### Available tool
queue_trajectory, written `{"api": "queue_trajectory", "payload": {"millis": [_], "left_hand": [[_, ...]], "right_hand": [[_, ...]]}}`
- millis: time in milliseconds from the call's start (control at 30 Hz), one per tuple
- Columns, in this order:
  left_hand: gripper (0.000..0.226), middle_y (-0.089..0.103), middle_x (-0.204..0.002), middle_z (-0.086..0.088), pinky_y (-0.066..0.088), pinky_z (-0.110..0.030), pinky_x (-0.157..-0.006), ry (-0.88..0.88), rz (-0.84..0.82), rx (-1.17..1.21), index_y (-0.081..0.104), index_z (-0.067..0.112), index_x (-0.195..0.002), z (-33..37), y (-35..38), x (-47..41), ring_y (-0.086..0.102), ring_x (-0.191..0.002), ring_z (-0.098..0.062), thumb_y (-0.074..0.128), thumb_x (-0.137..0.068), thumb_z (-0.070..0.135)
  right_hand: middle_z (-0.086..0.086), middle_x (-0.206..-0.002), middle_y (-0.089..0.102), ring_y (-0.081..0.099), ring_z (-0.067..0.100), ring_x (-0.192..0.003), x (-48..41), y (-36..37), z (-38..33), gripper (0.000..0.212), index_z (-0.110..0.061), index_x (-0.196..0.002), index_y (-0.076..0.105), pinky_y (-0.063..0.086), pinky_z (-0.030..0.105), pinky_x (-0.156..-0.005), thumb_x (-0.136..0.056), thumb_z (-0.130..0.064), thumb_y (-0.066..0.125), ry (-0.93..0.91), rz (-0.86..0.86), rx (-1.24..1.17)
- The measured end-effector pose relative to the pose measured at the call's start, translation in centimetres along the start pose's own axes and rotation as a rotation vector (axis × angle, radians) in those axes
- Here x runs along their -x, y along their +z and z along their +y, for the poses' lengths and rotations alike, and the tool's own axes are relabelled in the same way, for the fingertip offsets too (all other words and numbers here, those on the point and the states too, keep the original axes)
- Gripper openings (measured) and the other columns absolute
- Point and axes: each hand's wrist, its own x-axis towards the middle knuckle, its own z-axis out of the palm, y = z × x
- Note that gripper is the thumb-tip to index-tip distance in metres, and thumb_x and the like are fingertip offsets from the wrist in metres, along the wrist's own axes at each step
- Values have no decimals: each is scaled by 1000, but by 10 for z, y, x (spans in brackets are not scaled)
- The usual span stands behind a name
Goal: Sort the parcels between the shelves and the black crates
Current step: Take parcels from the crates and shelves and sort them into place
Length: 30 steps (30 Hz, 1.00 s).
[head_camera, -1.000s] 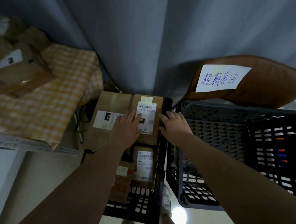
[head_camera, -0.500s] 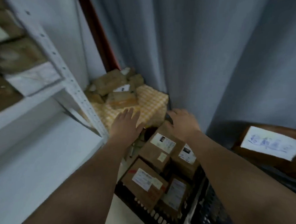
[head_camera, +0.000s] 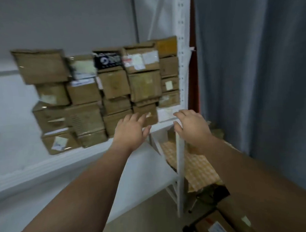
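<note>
- Parcels [head_camera: 111, 86], brown cardboard boxes blurred by motion, stand in close columns four or five high on a white shelf [head_camera: 45, 167]. They fill it from about its middle to its right end.
- Black-faced box [head_camera: 108, 60] with white print sits near the top of the stack. Several others carry pale labels, too blurred to read.
- Left hand [head_camera: 131, 129] is wide open, palm down and fingers spread, and holds nothing. Its fingertips reach the front of a low box [head_camera: 148, 117] in the bottom row; whether they touch it cannot be told.
- Right hand [head_camera: 191, 126] is also wide open and holds nothing. It hovers in front of the shelf's right end, near the white upright post [head_camera: 182, 43].
- Black crate [head_camera: 187, 229] shows only as a corner at the bottom right. A labelled parcel [head_camera: 205, 223] lies in it, brown with a white sticker.
- Checked cloth [head_camera: 199, 168], yellow and white, covers a low surface to the right of the shelf, under the right forearm. A few small boxes [head_camera: 171, 135] lie at its far end, partly hidden.
- Grey curtain [head_camera: 253, 75] hangs along the right side.
</note>
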Motion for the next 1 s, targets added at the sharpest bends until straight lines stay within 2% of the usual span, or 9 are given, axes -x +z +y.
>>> {"api": "queue_trajectory", "payload": {"millis": [267,433,533,700,867,1000], "left_hand": [[53,40,-144,-6,36,-37,-100,-137,58,-82,34,20,-144,-187,-57,87,38,-129,-27,42,-95,37],[52,42,-143,-7,36,-39,-100,-189,170,-78,36,17,-143,-259,-90,118,40,-128,-28,46,-94,33],[54,41,-144,-7,37,-39,-100,-159,224,-84,34,18,-144,-278,-98,114,41,-128,-28,48,-94,34],[57,36,-147,-8,40,-39,-98,-132,321,-33,31,18,-145,-292,-110,73,42,-127,-28,50,-93,34],[71,51,-125,-15,48,-39,-86,-166,401,-5,16,22,-149,-303,-131,9,52,-110,-30,54,-92,42],[76,59,-113,-14,50,-41,-80,-211,303,58,6,30,-150,-317,-141,-35,58,-98,-32,52,-93,46]], "right_hand": [[4,-141,47,41,24,-128,-48,0,-213,41,-16,-137,48,31,35,-103,-96,-24,44,-184,97,-200],[2,-142,47,40,21,-131,-76,-16,-297,42,-17,-137,48,32,38,-108,-95,-23,47,-269,170,-283],[1,-143,45,38,20,-132,-91,-23,-315,43,-18,-137,47,33,39,-108,-95,-25,46,-271,196,-291],[2,-144,42,37,21,-133,-126,-40,-305,46,-17,-139,44,34,39,-108,-93,-24,50,-222,247,-286],[5,-142,42,39,24,-131,-183,-66,-295,52,-17,-141,38,37,40,-106,-93,-25,55,-155,298,-307],[9,-138,49,46,28,-126,-225,-71,-297,54,-20,-144,34,43,45,-102,-95,-34,53,-71,208,-408]]}}
